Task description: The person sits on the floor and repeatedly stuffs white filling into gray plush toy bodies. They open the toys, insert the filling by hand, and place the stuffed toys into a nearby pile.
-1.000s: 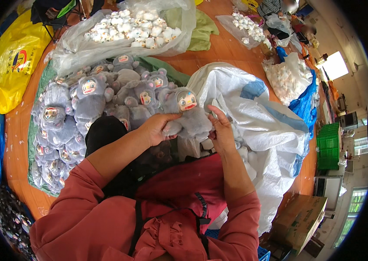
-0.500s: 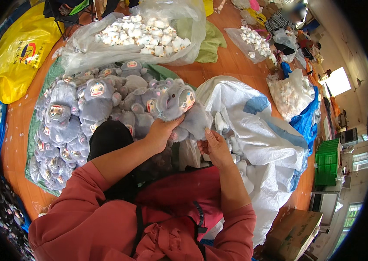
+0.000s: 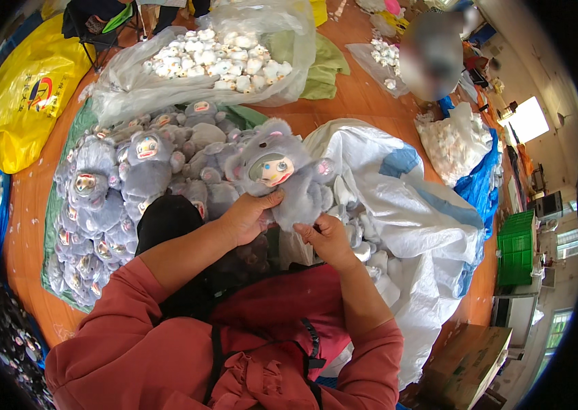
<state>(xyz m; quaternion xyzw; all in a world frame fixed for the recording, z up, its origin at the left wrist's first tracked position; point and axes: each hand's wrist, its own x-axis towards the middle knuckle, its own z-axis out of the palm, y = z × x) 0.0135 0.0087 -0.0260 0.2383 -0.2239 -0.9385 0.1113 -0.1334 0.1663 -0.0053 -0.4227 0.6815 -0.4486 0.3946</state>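
Note:
A grey plush doll [image 3: 282, 171] with a smooth painted face, round ears and pink paw pads is held up in front of me, its face toward me. My left hand [image 3: 249, 217] grips its lower left side, thumb laid over the fur. My right hand [image 3: 330, 240] pinches the doll's bottom edge between thumb and curled fingers. Left of and behind it lies a big pile of like grey plush dolls [image 3: 97, 198] on a green sheet. Just right of my hands, a white woven sack [image 3: 398, 225] lies open with grey-white plush pieces [image 3: 364, 239] at its mouth.
Beyond the pile, a clear plastic bag [image 3: 125, 96] holds many small white pieces. A yellow bag [image 3: 25, 96] stands far left. To the right are another filled bag [image 3: 456, 143], a green crate [image 3: 516, 249] and a cardboard box [image 3: 466, 362]. A blurred person [image 3: 432, 55] is at the upper right.
The doll has turned from side-on to upright, its face now toward me. My right hand has moved slightly lower, at its bottom. A blurred person at the upper right appears larger.

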